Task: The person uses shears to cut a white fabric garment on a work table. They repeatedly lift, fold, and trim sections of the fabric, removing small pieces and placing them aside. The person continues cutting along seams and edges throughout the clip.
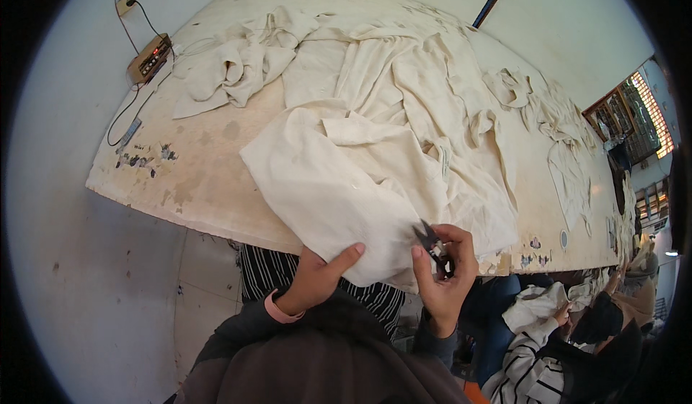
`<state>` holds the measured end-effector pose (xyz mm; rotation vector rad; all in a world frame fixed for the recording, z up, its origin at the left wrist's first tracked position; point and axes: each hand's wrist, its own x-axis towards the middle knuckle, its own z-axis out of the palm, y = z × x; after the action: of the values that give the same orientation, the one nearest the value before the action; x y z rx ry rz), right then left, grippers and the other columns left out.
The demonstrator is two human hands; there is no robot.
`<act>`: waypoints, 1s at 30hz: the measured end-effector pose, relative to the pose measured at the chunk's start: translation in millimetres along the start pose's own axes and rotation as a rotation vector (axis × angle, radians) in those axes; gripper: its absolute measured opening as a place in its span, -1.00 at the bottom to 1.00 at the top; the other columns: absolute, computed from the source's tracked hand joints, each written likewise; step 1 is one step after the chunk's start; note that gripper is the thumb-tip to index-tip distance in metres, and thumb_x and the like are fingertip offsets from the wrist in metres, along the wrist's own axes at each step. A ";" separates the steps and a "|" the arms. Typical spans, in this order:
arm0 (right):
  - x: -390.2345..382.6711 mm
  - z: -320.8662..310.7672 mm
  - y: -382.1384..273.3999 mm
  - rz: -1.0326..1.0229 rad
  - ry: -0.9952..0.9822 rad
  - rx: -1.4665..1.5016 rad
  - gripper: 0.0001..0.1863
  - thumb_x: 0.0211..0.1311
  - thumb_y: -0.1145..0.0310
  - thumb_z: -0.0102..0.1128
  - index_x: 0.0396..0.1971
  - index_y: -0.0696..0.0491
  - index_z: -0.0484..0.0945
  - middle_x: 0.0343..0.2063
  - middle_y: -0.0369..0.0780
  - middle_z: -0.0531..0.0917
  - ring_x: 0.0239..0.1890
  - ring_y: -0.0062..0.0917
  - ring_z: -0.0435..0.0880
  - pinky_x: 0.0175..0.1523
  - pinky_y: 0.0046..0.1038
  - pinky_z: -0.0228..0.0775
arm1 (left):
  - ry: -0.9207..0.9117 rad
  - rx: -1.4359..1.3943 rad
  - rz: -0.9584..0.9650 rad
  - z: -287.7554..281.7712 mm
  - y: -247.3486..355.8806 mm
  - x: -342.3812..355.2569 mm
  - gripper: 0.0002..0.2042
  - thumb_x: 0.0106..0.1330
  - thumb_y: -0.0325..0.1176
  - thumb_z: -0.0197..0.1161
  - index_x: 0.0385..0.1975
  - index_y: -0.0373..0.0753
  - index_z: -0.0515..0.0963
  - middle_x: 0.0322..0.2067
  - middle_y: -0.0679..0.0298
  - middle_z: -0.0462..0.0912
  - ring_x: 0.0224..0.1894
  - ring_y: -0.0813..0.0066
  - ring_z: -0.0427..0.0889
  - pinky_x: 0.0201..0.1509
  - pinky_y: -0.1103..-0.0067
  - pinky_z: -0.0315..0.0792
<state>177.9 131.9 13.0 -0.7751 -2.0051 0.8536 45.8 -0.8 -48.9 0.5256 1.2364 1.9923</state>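
Brown box (148,61) by white wall (61,152), outlet (124,5), co-worker's striped sleeve (523,358)

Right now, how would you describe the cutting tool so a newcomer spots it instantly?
Find the big pale table and the cream cloth lying over its near edge. There, the person's right hand holds small snips, tips pointing away from the wearer. Their dark blades set them apart from the cream fabric.

A rumpled cream cloth (328,188) lies loosely folded on the worktop (209,180), its near end past the edge, beside small dark snips (432,243) with parted blades pointing forward-left.
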 end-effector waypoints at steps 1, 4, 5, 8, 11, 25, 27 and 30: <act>-1.7 1.2 -4.1 0.018 -0.013 0.057 -0.70 0.09 0.40 0.50 -0.20 0.15 0.63 -0.48 -0.16 0.68 -0.45 -0.49 0.69 -0.29 -0.50 0.47 | -0.028 0.048 0.014 2.4 -1.3 -4.7 -0.59 0.43 -0.50 0.30 0.22 -0.44 0.44 0.11 0.15 0.63 0.15 0.44 0.59 0.22 0.50 0.46; 3.5 7.4 -14.5 -0.071 -0.076 -0.037 -0.73 0.12 0.38 0.51 -0.23 0.14 0.65 -0.46 -0.15 0.72 -0.48 -0.41 0.70 -0.33 -0.48 0.46 | -0.128 0.104 0.001 4.0 -11.0 -12.1 -0.65 0.45 -0.49 0.28 0.19 -0.41 0.50 0.07 0.19 0.66 0.13 0.45 0.60 0.21 0.51 0.46; 4.9 9.0 -16.0 -0.087 -0.109 -0.069 -0.74 0.13 0.38 0.51 -0.23 0.14 0.65 -0.46 -0.15 0.72 -0.48 -0.40 0.71 -0.34 -0.48 0.46 | -0.145 0.124 0.031 5.2 -11.3 -13.1 -0.66 0.45 -0.49 0.27 0.17 -0.40 0.51 0.07 0.19 0.66 0.12 0.44 0.61 0.21 0.51 0.46; 5.1 18.1 -15.3 -0.027 -0.129 0.004 -0.77 0.14 0.39 0.50 -0.25 0.12 0.66 -0.48 -0.14 0.73 -0.52 -0.33 0.70 -0.35 -0.44 0.45 | -0.177 0.172 0.120 7.7 -12.7 -15.8 -0.69 0.45 -0.50 0.27 0.15 -0.39 0.55 0.05 0.20 0.68 0.10 0.43 0.62 0.20 0.50 0.46; 5.8 20.4 -16.7 -0.022 -0.146 -0.011 -0.79 0.20 0.45 0.46 -0.24 0.19 0.63 -0.48 -0.18 0.72 -0.48 -0.55 0.65 -0.31 -0.56 0.44 | -0.176 0.213 0.188 6.5 -20.1 -16.0 -0.69 0.45 -0.50 0.27 0.16 -0.39 0.55 0.05 0.19 0.69 0.09 0.41 0.63 0.19 0.49 0.46; 0.9 20.7 -9.2 -0.157 -0.120 -0.047 -0.77 0.10 0.36 0.51 -0.26 0.07 0.68 -0.41 -0.25 0.73 -0.57 -0.41 0.60 -0.44 -0.42 0.30 | -0.199 0.293 0.230 0.7 -45.5 -13.2 -0.67 0.38 -0.53 0.28 0.14 -0.37 0.55 0.02 0.12 0.68 0.08 0.30 0.64 0.17 0.44 0.47; 1.8 19.2 -25.9 -0.186 -0.227 0.103 -0.74 0.10 0.34 0.51 -0.24 0.07 0.67 -0.33 -0.25 0.74 -0.53 -0.43 0.61 -0.43 -0.42 0.31 | -0.307 0.362 0.282 -4.6 -53.2 -9.0 -0.65 0.34 -0.52 0.32 0.12 -0.35 0.55 0.02 0.12 0.68 0.07 0.29 0.64 0.16 0.42 0.48; -1.0 18.8 -8.8 -0.316 -0.479 -0.095 -0.67 -0.12 0.42 0.47 -0.25 -0.04 0.65 -0.38 -0.37 0.66 -0.54 -0.43 0.56 -0.40 -0.44 0.30 | -0.571 0.476 0.245 -15.0 -46.6 -4.1 -0.61 0.29 -0.49 0.37 0.12 -0.31 0.55 0.02 0.11 0.67 0.06 0.28 0.64 0.16 0.41 0.49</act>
<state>160.6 120.5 11.0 -0.2999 -2.5196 0.8118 55.5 0.2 -97.1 1.4262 1.3041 1.5444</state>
